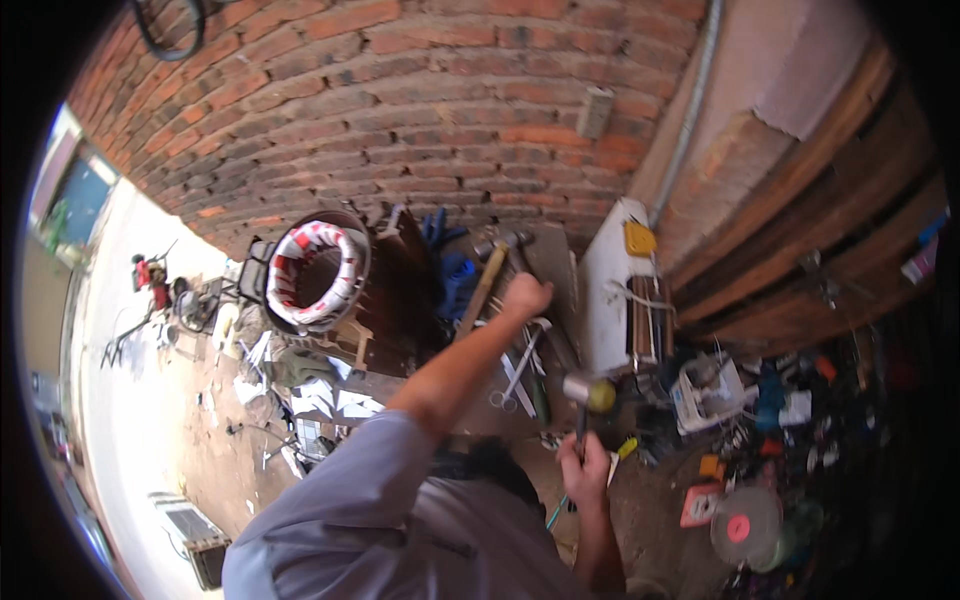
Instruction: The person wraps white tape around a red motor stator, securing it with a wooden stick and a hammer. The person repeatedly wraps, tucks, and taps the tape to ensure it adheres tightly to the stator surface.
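Note:
My right hand [583, 468] grips the dark handle of a mallet, its head [590, 392] silver on one side and yellow on the other, held upright in front of the bench. Across the bench reaches my left hand [527, 297], fingers closed on what looks like the dark handle of a hammer [518, 260]; the fingers partly hide it. Just left of that hand lies a hammer with a wooden handle [484, 288]. Scissors [512, 388] and a green-handled tool [540, 397] lie nearer to me. At the left stands a motor stator [350, 262] with windings wrapped in red-and-white material.
A brick wall [430, 130] rises behind the bench. To the right a white panel [607, 300] leans near a wooden door [790, 240]. A white basket [708, 392] and heaped small parts crowd the right floor. Paper scraps [330, 398] litter the left.

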